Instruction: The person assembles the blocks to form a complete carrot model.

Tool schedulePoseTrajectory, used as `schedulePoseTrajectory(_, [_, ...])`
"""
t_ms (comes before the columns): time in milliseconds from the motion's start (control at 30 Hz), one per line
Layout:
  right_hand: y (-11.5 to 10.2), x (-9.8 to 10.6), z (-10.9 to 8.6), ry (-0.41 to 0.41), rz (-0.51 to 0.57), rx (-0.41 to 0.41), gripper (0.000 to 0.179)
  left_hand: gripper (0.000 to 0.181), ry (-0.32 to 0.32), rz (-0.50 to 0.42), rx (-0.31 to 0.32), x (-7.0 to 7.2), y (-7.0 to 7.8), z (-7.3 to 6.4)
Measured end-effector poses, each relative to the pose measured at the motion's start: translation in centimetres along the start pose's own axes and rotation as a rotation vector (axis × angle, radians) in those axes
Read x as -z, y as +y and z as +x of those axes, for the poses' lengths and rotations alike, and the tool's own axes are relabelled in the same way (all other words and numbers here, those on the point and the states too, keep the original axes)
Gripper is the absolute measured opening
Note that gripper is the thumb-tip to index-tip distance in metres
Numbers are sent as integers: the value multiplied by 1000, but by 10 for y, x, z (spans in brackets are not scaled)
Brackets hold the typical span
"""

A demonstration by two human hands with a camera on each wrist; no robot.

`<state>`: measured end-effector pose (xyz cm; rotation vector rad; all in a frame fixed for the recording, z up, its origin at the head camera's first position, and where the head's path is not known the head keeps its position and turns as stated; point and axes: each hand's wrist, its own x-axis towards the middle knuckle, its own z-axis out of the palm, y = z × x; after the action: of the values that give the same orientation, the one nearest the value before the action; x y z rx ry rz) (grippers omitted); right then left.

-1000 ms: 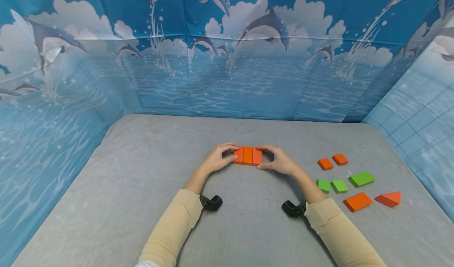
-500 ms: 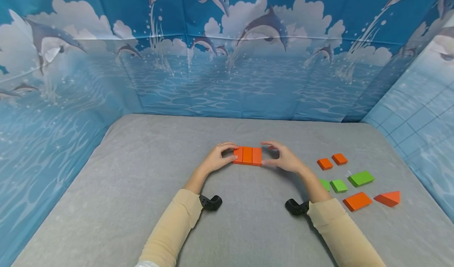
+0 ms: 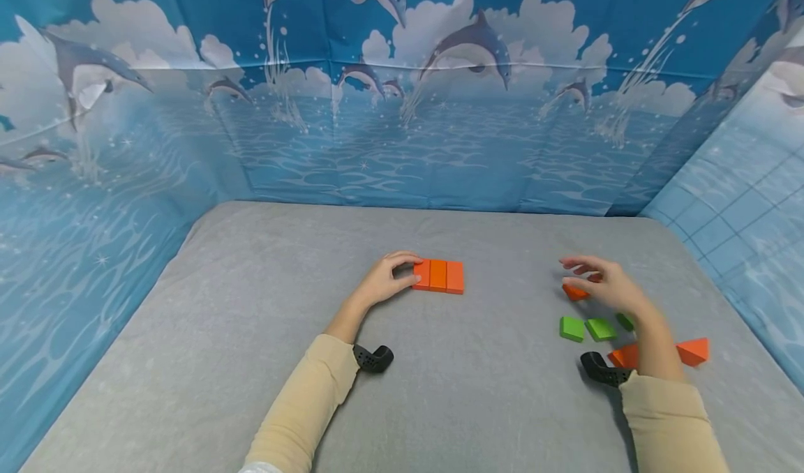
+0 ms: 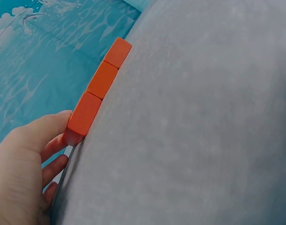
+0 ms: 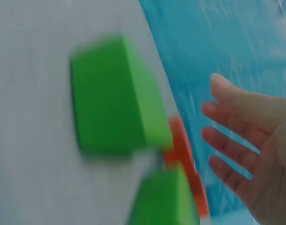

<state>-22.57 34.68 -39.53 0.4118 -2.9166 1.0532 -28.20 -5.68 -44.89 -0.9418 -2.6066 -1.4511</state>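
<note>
Three orange blocks stand side by side in a tight row on the grey cloth. My left hand (image 3: pixel 384 279) grips the left-end orange block (image 3: pixel 422 275), thumb on the near side and fingers behind. In the left wrist view the thumb and forefinger hold that end block (image 4: pixel 83 115). Beyond it run the middle block (image 3: pixel 437 275) and the right-end block (image 3: pixel 455 278). My right hand (image 3: pixel 618 291) hovers over a small orange block (image 3: pixel 574 294), fingers spread and holding nothing. The right wrist view shows the hand (image 5: pixel 255 136) beside blurred green (image 5: pixel 105 98) and orange blocks (image 5: pixel 181 145).
Nearer than the right hand lie two small green blocks (image 3: pixel 571 328) and a longer green block (image 3: pixel 625 321), partly hidden by the hand. The right forearm covers part of a bigger orange block (image 3: pixel 620 356); an orange triangular block (image 3: pixel 694 351) lies beyond. A dolphin-print curtain (image 3: pixel 389 159) encloses the table.
My right hand has let go of the right-end block and moved far right, over the small orange blocks. The left hand and the row have stayed in place.
</note>
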Motion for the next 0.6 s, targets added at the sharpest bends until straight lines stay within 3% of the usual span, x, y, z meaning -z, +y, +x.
schedulePoseTrajectory(233, [21, 11, -14, -72, -60, -59, 40, 35, 0, -6, -2, 0, -1, 0])
schedulePoseTrajectory(600, [28, 7, -13, -133, -81, -94, 44, 35, 0, -2, -6, -1, -4, 0])
